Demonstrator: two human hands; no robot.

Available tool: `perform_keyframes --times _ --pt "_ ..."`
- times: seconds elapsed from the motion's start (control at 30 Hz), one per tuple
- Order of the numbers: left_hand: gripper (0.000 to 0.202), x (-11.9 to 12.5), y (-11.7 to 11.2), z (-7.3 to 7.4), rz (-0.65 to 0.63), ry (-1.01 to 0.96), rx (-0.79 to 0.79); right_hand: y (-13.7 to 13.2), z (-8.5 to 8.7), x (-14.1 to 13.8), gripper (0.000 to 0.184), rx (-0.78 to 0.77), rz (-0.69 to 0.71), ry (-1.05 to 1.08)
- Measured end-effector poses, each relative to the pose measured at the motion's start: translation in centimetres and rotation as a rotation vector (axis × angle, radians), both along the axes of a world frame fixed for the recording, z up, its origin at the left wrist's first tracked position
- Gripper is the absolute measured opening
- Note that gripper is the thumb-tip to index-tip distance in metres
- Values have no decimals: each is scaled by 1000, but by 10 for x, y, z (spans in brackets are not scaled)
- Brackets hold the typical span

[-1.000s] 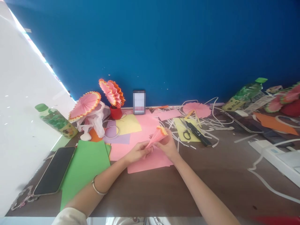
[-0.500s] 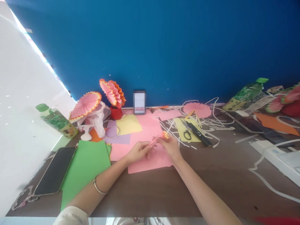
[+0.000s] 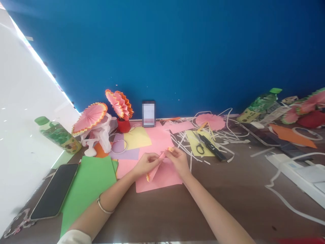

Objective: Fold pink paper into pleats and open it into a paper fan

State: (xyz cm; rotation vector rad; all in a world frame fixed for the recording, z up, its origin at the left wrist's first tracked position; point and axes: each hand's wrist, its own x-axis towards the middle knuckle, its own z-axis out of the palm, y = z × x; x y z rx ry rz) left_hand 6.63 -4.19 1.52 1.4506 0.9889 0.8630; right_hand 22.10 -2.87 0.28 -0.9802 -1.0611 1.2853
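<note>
Between my hands is a narrow pleated strip of pink paper [image 3: 153,173] with yellow-orange ends. My left hand [image 3: 146,165] pinches it near the middle, and its lower end slants down toward me. The fingers of my right hand [image 3: 178,161] close on the upper part, close to the other yellow-orange tip. Both hands are above pink paper sheets [image 3: 162,135] spread on the table. Right of them, scissors [image 3: 199,147] and a black utility knife [image 3: 212,147] lie on a yellow sheet [image 3: 189,139].
Pleated paper flowers [image 3: 90,118], a red pot [image 3: 124,125] and a green-capped bottle [image 3: 58,135] stand back left. Green paper [image 3: 88,189] lies beside a large phone [image 3: 56,191]. A small phone [image 3: 148,114] leans on the blue wall. White paper strips [image 3: 182,140] and a power strip [image 3: 286,164] are rightward.
The pleated strip has turned, so its lower yellow-orange end now shows below my left hand. Both hands keep hold of it. The whole view has shifted slightly.
</note>
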Motion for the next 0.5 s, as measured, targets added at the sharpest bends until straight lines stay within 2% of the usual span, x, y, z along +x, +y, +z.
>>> perform_keyframes --times 0.17,0.33,0.5 --pt "39 0 -2 4 -78 -3 -14 3 -1 5 21 -11 19 35" --pt "36 -2 -3 2 -156 49 -6 1 0 9 19 25 -62 -40" --pt "34 -3 -5 1 -276 46 -144 8 2 17 21 10 -198 106"
